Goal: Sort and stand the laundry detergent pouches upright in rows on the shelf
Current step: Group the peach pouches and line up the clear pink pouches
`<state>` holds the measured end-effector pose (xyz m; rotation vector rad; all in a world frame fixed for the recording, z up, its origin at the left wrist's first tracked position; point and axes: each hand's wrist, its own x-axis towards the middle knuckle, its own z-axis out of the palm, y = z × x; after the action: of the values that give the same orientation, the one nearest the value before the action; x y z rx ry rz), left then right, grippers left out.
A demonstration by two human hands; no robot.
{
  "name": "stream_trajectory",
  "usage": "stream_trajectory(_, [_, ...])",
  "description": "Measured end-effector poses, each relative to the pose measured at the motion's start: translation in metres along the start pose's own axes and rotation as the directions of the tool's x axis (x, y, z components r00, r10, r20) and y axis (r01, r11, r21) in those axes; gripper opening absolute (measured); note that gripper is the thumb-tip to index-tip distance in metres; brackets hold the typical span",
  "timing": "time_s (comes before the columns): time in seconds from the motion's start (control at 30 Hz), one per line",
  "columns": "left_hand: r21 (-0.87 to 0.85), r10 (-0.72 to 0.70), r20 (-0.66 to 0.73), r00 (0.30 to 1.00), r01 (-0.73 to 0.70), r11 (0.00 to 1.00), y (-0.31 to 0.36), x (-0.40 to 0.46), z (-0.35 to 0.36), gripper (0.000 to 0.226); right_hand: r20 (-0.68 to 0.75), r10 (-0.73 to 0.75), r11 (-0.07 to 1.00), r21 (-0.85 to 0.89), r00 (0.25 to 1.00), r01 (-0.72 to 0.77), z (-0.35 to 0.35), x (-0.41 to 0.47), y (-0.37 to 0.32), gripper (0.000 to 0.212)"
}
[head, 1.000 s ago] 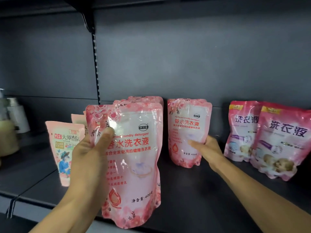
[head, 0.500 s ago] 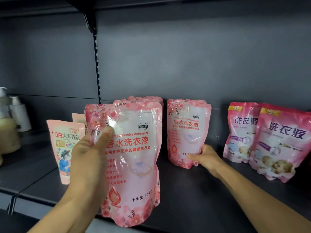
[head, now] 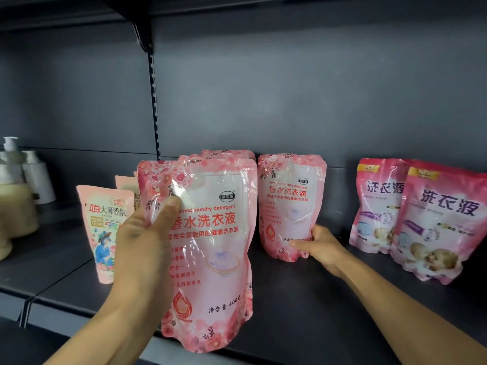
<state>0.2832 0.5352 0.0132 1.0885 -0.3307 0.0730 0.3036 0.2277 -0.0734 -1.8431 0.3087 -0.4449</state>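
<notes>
Two bare hands are busy at a dark grey shelf point(head: 303, 306). Far to the left stand pump bottles point(head: 15, 196), one cream-coloured, the others white. Next comes a small peach pouch point(head: 104, 230) with a cartoon figure on it, upright near the front edge, and another of the same sort peeks out just behind it. The left hand point(head: 143, 243) grips a large pink floral pouch point(head: 210, 254) by its upper left edge, thumb laid across the front and fingers curled out of sight behind; I cannot tell whether the bottom of that pouch touches the shelf lip or hangs just above it. Behind it the tops of more pink pouches point(head: 229, 154) show in a row running towards the back wall. Just to the right, a second pink pouch point(head: 290, 204) stands upright further back, and the right hand point(head: 320, 246) holds it at the lower right corner, thumb on the front and fingers wrapped round the side. Well apart to the right, two magenta pouches point(head: 434, 219) with purple lettering lean backwards, the nearer one overlapping the other.
</notes>
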Motion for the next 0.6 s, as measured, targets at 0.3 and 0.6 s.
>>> stream_trajectory(0.3, [-0.017,0.049,0.102,0.994,-0.048,0.999,0.001,-0.008,0.024,0.017,-0.224,-0.028,0.997,-0.076,0.974,0.012,-0.021,-0.038,-0.037,0.062])
stream_trajectory(0.6, [-0.04,0.037,0.275,0.961,-0.027,0.999,-0.034,-0.004,0.093,0.023,0.054,-0.217,0.946,0.259,0.975,0.196,-0.039,-0.115,-0.065,0.055])
